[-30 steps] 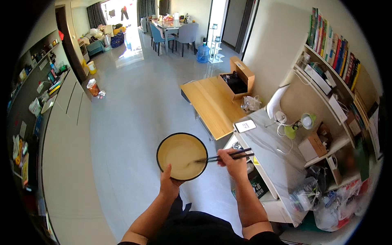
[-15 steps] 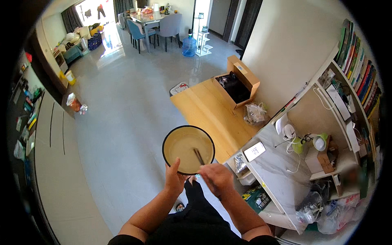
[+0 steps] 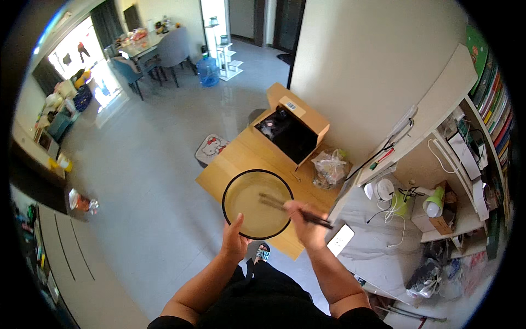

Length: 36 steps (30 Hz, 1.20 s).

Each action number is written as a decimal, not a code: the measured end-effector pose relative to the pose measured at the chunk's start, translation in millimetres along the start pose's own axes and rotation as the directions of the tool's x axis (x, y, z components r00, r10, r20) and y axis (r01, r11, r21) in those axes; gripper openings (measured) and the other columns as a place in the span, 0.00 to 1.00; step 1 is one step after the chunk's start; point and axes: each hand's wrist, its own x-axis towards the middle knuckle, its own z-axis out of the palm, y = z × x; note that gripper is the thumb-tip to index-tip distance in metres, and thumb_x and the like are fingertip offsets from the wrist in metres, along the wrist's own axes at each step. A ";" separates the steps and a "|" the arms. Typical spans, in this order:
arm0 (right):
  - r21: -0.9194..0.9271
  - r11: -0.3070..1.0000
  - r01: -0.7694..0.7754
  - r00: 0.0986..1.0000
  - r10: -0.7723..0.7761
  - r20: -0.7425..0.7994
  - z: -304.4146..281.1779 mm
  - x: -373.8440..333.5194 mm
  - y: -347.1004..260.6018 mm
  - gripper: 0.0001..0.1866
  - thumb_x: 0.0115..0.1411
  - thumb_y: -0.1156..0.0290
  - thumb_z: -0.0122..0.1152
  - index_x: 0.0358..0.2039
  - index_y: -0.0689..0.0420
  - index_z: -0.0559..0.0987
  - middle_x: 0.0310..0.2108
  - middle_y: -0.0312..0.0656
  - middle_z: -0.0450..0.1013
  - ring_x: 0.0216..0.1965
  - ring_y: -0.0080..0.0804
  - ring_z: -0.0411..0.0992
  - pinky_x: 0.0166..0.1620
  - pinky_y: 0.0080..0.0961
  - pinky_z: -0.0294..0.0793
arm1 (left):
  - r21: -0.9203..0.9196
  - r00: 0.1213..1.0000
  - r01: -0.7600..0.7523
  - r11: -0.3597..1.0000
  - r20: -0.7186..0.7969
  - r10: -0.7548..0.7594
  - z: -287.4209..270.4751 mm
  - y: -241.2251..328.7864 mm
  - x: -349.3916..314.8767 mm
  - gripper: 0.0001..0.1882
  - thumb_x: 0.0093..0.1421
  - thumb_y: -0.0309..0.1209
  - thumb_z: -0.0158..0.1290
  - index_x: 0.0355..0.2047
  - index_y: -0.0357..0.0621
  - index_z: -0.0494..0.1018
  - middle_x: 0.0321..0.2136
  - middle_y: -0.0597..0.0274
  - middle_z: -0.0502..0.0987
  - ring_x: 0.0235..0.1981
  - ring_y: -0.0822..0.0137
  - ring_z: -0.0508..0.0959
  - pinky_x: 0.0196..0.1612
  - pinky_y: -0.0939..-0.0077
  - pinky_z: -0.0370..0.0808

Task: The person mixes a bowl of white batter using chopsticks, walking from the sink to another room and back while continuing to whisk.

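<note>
A wide round bowl [image 3: 257, 176] with a dark rim is held in front of my body, above the near part of the wooden table. Pale, smooth liquid [image 3: 253, 218] lies inside it. My left hand [image 3: 234, 241] grips the bowl's near left side, thumb over the rim and fingers mostly hidden beneath. A pair of dark chopsticks [image 3: 314, 218] is pinched in my closed right hand [image 3: 307, 226] at the bowl's right edge. Their tips reach into the middle of the bowl, and their back ends stick out to the right.
On the wooden table [image 3: 219, 174] stand an open cardboard box [image 3: 323, 135] and a knotted plastic bag [image 3: 330, 167]. A phone [image 3: 341, 240] lies on the marble-look desk [image 3: 378, 263] at right, near a green lamp [image 3: 434, 204]. A cartoon-patterned stool [image 3: 211, 147] stands beyond the table.
The view has turned right and the wooden table now lies under the bowl. My right hand has moved right and the chopsticks have swung from steep to nearly level.
</note>
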 end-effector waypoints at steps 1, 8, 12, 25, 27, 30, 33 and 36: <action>-0.084 0.993 0.082 0.993 -0.075 0.088 1.0 6.3 -6.5 0.06 0.57 0.73 0.62 0.27 0.62 0.81 0.22 0.36 0.76 0.25 0.22 0.72 0.30 0.21 0.71 | -0.001 1.000 0.019 1.000 0.023 -0.019 3.6 1.9 15.4 0.28 0.62 0.44 0.47 0.57 0.42 0.59 0.53 0.54 0.69 0.55 0.56 0.69 0.53 0.51 0.67; -0.331 0.942 0.056 0.990 -0.096 -0.106 3.6 34.7 9.1 0.04 0.52 0.75 0.64 0.30 0.57 0.81 0.27 0.42 0.76 0.28 0.36 0.75 0.32 0.28 0.74 | 0.100 0.949 0.282 0.954 0.121 -0.293 18.8 11.1 110.4 0.23 0.62 0.37 0.49 0.56 0.49 0.59 0.47 0.58 0.72 0.49 0.60 0.74 0.46 0.58 0.76; -0.406 0.900 0.159 0.982 -0.186 -0.029 32.1 26.0 -1.1 0.11 0.48 0.76 0.67 0.34 0.55 0.80 0.33 0.41 0.76 0.34 0.40 0.75 0.36 0.31 0.75 | 0.008 0.871 0.415 0.910 0.283 -0.401 44.8 18.5 143.4 0.24 0.62 0.37 0.49 0.57 0.50 0.59 0.49 0.58 0.71 0.50 0.60 0.74 0.46 0.57 0.75; -0.720 0.694 -0.006 0.942 -0.238 -0.237 29.8 25.5 7.2 0.12 0.46 0.75 0.69 0.33 0.59 0.79 0.33 0.43 0.75 0.35 0.40 0.75 0.35 0.29 0.75 | 0.320 0.715 0.481 0.817 0.397 -0.576 86.0 11.6 179.2 0.27 0.60 0.42 0.51 0.57 0.47 0.60 0.49 0.61 0.72 0.49 0.63 0.74 0.47 0.62 0.73; -0.674 0.736 -0.061 0.937 -0.191 -0.294 27.9 23.7 5.5 0.12 0.45 0.76 0.69 0.33 0.59 0.79 0.33 0.43 0.75 0.33 0.41 0.75 0.35 0.29 0.75 | 0.328 0.709 0.490 0.808 0.389 -0.588 91.0 6.5 175.5 0.26 0.60 0.42 0.50 0.56 0.47 0.60 0.49 0.61 0.72 0.49 0.63 0.74 0.46 0.62 0.73; -0.571 0.820 -0.032 0.950 -0.153 -0.272 18.2 18.6 -5.1 0.13 0.45 0.76 0.70 0.33 0.59 0.79 0.31 0.43 0.76 0.31 0.41 0.75 0.34 0.30 0.75 | 0.344 0.764 0.464 0.816 0.312 -0.565 102.5 1.1 165.2 0.27 0.61 0.46 0.49 0.54 0.43 0.63 0.48 0.60 0.73 0.48 0.63 0.74 0.46 0.66 0.72; -0.718 0.689 -0.103 0.940 -0.169 -0.297 -0.5 11.7 2.0 0.13 0.44 0.76 0.68 0.33 0.59 0.79 0.32 0.43 0.75 0.32 0.39 0.74 0.36 0.29 0.74 | 0.384 0.732 0.460 0.801 0.348 -0.586 95.1 -8.2 177.8 0.28 0.61 0.46 0.49 0.55 0.42 0.63 0.48 0.59 0.72 0.49 0.62 0.74 0.47 0.64 0.72; -0.762 0.642 0.085 0.965 -0.245 -0.099 3.7 19.5 9.2 0.14 0.46 0.73 0.64 0.35 0.61 0.79 0.35 0.45 0.73 0.34 0.43 0.73 0.41 0.36 0.74 | 0.317 0.717 0.508 0.801 0.359 -0.597 104.9 -18.6 162.2 0.27 0.60 0.41 0.52 0.55 0.44 0.61 0.48 0.59 0.72 0.48 0.62 0.74 0.45 0.64 0.73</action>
